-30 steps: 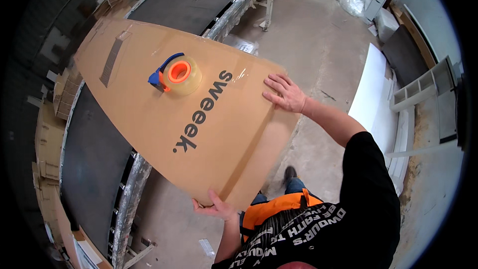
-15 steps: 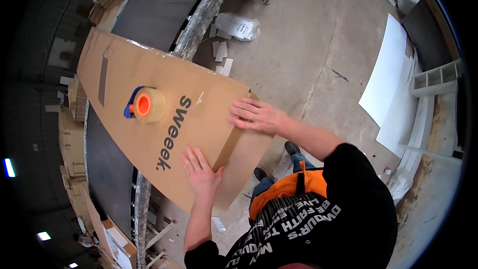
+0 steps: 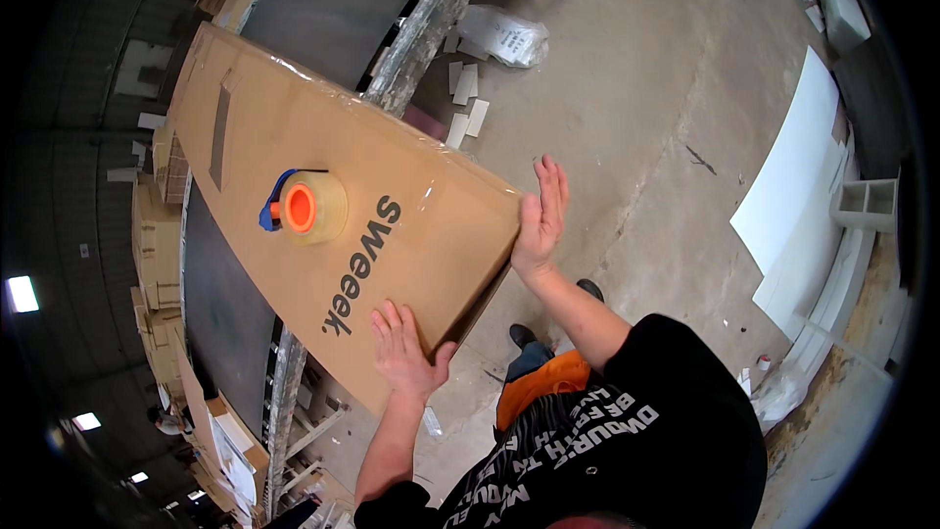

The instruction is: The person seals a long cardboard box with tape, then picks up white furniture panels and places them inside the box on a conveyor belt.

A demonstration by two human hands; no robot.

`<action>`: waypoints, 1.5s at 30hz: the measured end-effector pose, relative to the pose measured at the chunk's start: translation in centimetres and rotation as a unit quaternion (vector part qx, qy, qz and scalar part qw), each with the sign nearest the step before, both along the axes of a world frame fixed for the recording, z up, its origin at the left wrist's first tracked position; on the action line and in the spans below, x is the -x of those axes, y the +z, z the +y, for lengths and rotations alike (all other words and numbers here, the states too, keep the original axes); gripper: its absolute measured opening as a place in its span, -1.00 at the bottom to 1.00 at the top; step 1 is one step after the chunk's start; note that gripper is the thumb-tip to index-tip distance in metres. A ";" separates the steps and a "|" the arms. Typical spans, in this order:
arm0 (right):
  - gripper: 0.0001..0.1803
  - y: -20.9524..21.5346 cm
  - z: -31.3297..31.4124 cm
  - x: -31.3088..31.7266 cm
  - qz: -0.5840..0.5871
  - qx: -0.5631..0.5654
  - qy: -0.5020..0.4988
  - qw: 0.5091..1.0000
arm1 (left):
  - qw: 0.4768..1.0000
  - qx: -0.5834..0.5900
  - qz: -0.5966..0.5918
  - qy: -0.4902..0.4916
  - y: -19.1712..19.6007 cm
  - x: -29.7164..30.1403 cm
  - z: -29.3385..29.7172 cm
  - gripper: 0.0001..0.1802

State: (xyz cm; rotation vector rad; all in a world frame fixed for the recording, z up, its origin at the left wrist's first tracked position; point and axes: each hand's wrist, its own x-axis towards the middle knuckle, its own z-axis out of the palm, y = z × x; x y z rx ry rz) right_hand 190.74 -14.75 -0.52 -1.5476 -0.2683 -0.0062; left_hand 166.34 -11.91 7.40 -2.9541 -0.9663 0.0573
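A large brown cardboard box [image 3: 294, 127] with dark printed lettering lies across the conveyor. My left hand [image 3: 404, 358] rests flat on its top near the near end, fingers stretched out and thumb spread toward the edge. At the box's right-hand near corner, my right hand [image 3: 541, 220] stands on edge, palm against the corner and fingers extended past it. Neither hand grips anything. On the box top sits a tape dispenser [image 3: 279, 211] with a blue frame, carrying a roll of clear tape [image 3: 331, 208] on an orange hub. A dark gap shows along the box's near end, whose lower part is hidden.
Under the box runs a conveyor with a dark belt [image 3: 323, 0] and a worn metal side rail [image 3: 431, 29]. Pale offcuts [image 3: 465, 83] and a plastic bag [image 3: 504, 36] lie on the floor beyond. White panels [image 3: 793, 186] lie at right; stacked cartons [image 3: 157, 240] stand at left.
The near end flap, sticking outward before, has swung down mostly out of sight. My right hand has shifted from the top edge to the right corner. The left hand stays on the top.
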 end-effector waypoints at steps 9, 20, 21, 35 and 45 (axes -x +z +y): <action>-0.51 1.6 -2.1 -4.5 -0.382 0.047 0.265 0.884 | 0.997 -0.064 0.036 -0.034 -0.7 -0.2 -0.4 -0.03; -0.26 5.1 -2.9 -6.9 -0.612 0.229 0.459 0.602 | 0.998 0.032 0.057 0.007 0.5 -2.8 -0.5 0.01; -0.26 5.3 -3.0 -6.7 -0.603 0.231 0.469 0.603 | 0.998 0.048 0.042 0.001 1.2 -4.2 0.0 0.02; -0.45 14.5 24.0 5.2 -0.578 0.303 0.391 0.649 | 0.997 0.051 0.053 0.017 0.3 -7.1 0.3 0.02; -0.55 13.1 18.9 -0.7 -0.105 0.421 0.486 0.759 | 0.998 0.036 0.027 0.045 -0.5 -7.6 0.7 0.14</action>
